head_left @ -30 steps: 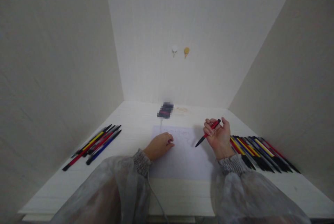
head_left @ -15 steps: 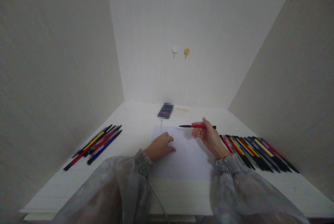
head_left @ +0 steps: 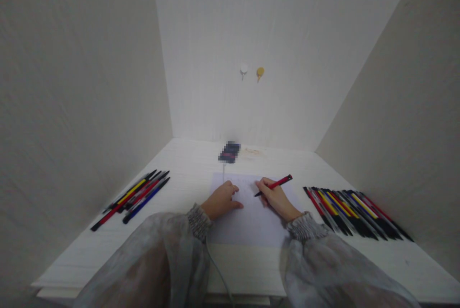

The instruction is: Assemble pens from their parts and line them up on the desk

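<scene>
My right hand (head_left: 275, 197) grips a red pen (head_left: 278, 184) with a black tip and black end. The pen slants, its tip pointing down-left at the sheet of white paper (head_left: 251, 226); whether the tip touches it I cannot tell. On the paper's left side rests my left hand (head_left: 223, 200), fingers loosely bent and thumb apart, holding nothing. Faint marks show on the upper part of the sheet.
Several pens lie in a loose bunch (head_left: 138, 195) at the left. A row of many-coloured pens (head_left: 354, 212) lies at the right. Behind the paper is a blurred-out phone-like device (head_left: 230, 152) with a white cable (head_left: 219, 269). Two hooks (head_left: 260, 72) are on the back wall.
My right hand has moved left and down over the paper. The pen has turned from lying flat across the fingers to a writing grip, tip down. My left hand stays put.
</scene>
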The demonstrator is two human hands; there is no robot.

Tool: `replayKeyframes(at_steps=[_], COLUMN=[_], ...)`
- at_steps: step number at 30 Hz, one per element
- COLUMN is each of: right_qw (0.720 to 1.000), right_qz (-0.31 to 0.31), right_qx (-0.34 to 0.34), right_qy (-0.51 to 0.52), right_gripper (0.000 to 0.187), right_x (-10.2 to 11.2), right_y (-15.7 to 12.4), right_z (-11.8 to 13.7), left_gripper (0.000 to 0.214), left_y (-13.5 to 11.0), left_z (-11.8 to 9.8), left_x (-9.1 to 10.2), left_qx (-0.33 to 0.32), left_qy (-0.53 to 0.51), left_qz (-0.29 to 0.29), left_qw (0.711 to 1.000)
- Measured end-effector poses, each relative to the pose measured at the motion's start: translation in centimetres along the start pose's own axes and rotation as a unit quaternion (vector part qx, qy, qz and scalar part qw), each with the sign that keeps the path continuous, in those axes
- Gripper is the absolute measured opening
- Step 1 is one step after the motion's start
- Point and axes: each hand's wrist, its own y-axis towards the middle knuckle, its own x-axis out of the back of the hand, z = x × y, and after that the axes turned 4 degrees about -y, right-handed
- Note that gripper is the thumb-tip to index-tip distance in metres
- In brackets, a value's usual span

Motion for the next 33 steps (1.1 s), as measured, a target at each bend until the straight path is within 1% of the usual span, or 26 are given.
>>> replayKeyframes(at_steps=[6, 9, 11, 14, 17, 19, 22, 25, 27, 30, 32, 33], right_qw=[0.999, 0.998, 0.998, 0.998, 0.998, 0.998, 0.997, 0.998, 1.0, 0.998, 0.997, 0.996], right_qz=[0.02, -0.001, -0.008, -0.002, -0.005, 0.001, 0.003, 0.023, 0.009, -0.054, -0.063, -0.057], right_qx=[-0.018, -0.019, -0.022, -0.027, -0.015, -0.008, -0.02, -0.024, -0.005, 0.029, 0.041, 0.042], right_qy=[-0.037, -0.058, -0.057, -0.057, -0.067, -0.065, -0.068, -0.056, -0.025, 0.008, 0.033, 0.053], right_gripper=[0.027, 0.024, 0.022, 0.021, 0.022, 0.022, 0.023, 0.026, 0.028, 0.024, 0.021, 0.023], right_x=[-0.2, -0.3, -0.3, -0.4, -0.3, -0.2, -0.1, -0.3, -0.4, -0.2, 0.1, 0.2], right_y=[0.4, 0.4, 0.4, 0.4, 0.3, 0.2, 0.1, -0.1, -0.3, -0.3, -0.1, 0.0], right_z=[-0.9, -1.0, -1.0, -1.1, -1.2, -1.2, -1.2, -0.8, -0.4, 0.3, 0.7, 0.8], left_gripper=[0.043, 0.045, 0.046, 0.048, 0.049, 0.049, 0.049, 0.048, 0.048, 0.048, 0.047, 0.046], left_y=[0.1, 0.1, 0.1, 0.1, 0.2, 0.1, 0.1, 0.1, 0.2, 0.2, 0.1, 0.1], left_z=[-0.3, -0.3, -0.2, -0.1, 0.0, -0.1, -0.1, 0.0, 0.1, 0.1, 0.1, 0.1], left_x=[0.0, 0.1, 0.1, 0.0, -0.1, 0.0, 0.0, -0.1, -0.2, -0.2, -0.1, -0.1], left_qx=[0.016, 0.019, 0.018, 0.016, 0.02, 0.024, 0.023, 0.025, 0.025, 0.026, 0.028, 0.029], left_qy=[-0.002, 0.001, 0.001, -0.002, -0.007, -0.01, -0.013, -0.013, -0.014, -0.015, -0.016, -0.017], left_qz=[0.004, 0.009, 0.01, 0.007, 0.008, 0.008, 0.009, 0.012, 0.013, 0.01, 0.011, 0.011], left_qw=[1.0, 1.0, 1.0, 1.0, 1.0, 1.0, 1.0, 1.0, 1.0, 0.999, 0.999, 0.999])
